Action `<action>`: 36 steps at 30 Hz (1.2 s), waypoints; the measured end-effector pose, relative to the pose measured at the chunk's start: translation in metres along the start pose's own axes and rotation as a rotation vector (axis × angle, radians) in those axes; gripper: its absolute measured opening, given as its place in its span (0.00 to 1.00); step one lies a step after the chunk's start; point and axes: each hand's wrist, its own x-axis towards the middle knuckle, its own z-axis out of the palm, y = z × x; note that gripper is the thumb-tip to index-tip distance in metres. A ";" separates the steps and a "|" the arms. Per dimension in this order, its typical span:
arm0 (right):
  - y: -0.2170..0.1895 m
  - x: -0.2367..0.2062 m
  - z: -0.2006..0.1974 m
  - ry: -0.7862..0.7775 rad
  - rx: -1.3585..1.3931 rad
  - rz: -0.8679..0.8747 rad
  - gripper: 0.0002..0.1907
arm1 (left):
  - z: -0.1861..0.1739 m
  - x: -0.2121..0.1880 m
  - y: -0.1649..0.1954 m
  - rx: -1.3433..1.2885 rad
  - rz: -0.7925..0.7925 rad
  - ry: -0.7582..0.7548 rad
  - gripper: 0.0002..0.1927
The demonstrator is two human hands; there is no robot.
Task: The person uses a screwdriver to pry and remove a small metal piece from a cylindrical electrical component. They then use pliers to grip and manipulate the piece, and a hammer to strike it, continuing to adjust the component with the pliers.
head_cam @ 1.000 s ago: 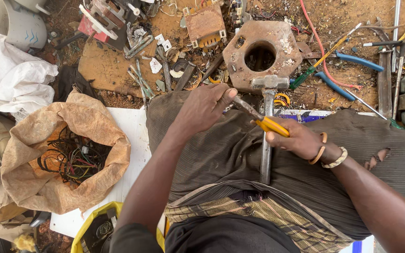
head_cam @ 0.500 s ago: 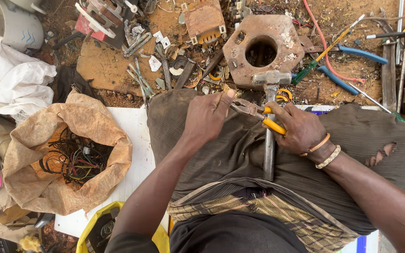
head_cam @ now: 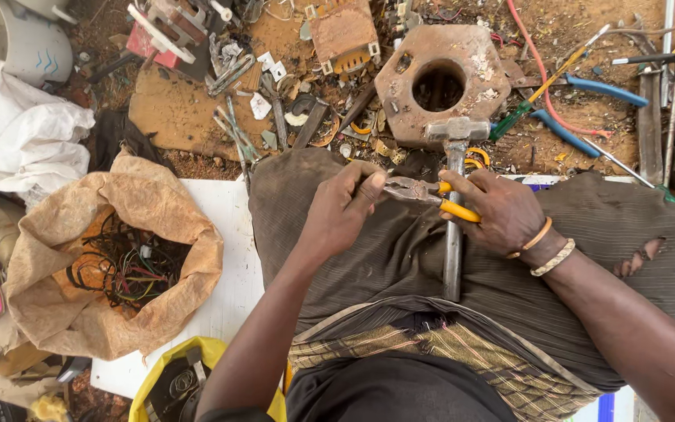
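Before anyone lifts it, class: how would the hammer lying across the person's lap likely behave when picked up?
The hammer looks all metal, head and shaft alike, so it is probably stiff and heavy for its size. Its blocky head sits at the far end, so it would likely feel top-heavy and dip that way. The smooth shaft could be a little slippery; it seems unlikely to roll.

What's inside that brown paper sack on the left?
The brown paper sack holds a tangle of thin wires, mostly dark with some red, green and yellow strands. Only the top layer shows; the sack's folded sides hide whatever lies deeper down.
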 end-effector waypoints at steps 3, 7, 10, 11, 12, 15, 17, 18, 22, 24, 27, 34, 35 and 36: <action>-0.002 0.002 0.000 0.127 0.043 -0.150 0.35 | 0.001 -0.003 -0.003 -0.231 -0.105 -0.112 0.16; -0.003 0.005 0.001 0.020 0.060 -0.104 0.35 | 0.015 0.005 -0.014 -0.342 0.028 0.049 0.13; -0.004 0.005 0.000 -0.101 0.082 0.079 0.35 | 0.027 0.012 -0.022 -0.608 0.015 0.090 0.12; -0.004 0.004 0.000 -0.084 0.077 0.091 0.35 | 0.031 0.013 -0.024 -0.669 0.011 0.108 0.13; -0.004 0.003 -0.001 -0.070 0.075 0.103 0.35 | 0.034 0.013 -0.025 -0.731 0.003 0.126 0.14; -0.003 0.001 -0.002 -0.015 0.133 0.118 0.34 | 0.039 0.012 -0.024 -0.767 -0.062 0.153 0.19; -0.002 0.001 -0.002 0.016 0.165 0.120 0.34 | 0.042 0.012 -0.021 -0.812 -0.015 0.179 0.18; -0.001 0.001 -0.003 0.029 0.166 0.117 0.34 | 0.044 0.013 -0.020 -0.833 0.012 0.191 0.17; 0.003 0.003 -0.005 0.058 0.156 0.126 0.33 | 0.051 0.020 -0.014 -0.907 -0.007 0.191 0.15; 0.004 0.003 -0.005 0.075 0.144 0.121 0.35 | 0.055 0.024 -0.013 -0.906 -0.002 0.202 0.14; 0.004 0.001 -0.004 0.098 0.150 0.113 0.35 | 0.061 0.029 -0.015 -0.964 -0.020 0.221 0.14; 0.006 0.002 0.001 0.214 0.176 0.014 0.36 | 0.084 0.036 -0.019 -1.017 0.077 0.410 0.11; 0.006 0.002 0.001 0.227 0.150 -0.004 0.36 | 0.086 0.036 -0.020 -1.041 0.081 0.425 0.11; 0.007 0.002 0.001 0.236 0.129 -0.020 0.37 | 0.088 0.035 -0.020 -1.063 0.079 0.442 0.10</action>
